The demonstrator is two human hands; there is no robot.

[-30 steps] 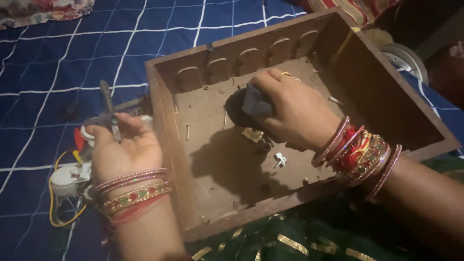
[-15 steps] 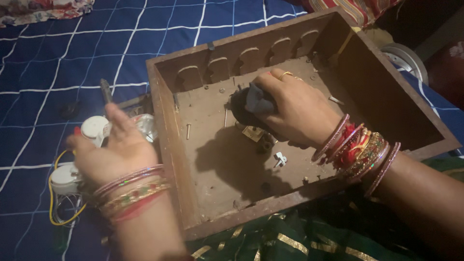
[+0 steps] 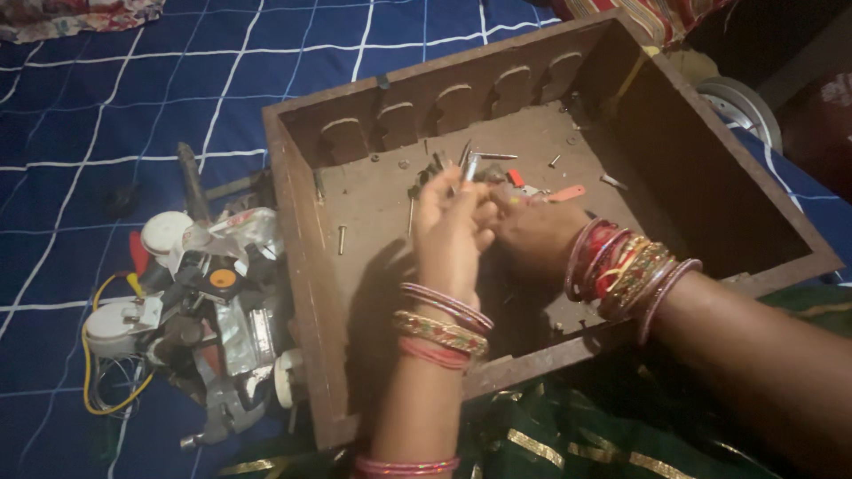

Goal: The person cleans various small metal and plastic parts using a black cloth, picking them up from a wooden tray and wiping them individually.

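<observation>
A brown wooden box is laid on a blue sheet with white lines. Both hands are seen inside the box, close together. A small metal pin is held in the bent fingers of the left hand. The right hand is curled beside it; what it holds cannot be told. Screws are scattered on the box floor. A pile of parts and a yellow wire are seen left of the box.

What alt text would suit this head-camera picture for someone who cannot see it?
Two bangled hands, left and right, meet inside an open wooden box, fingering small metal bits. A pile of electrical parts lies beside the box on a blue checked sheet.
</observation>
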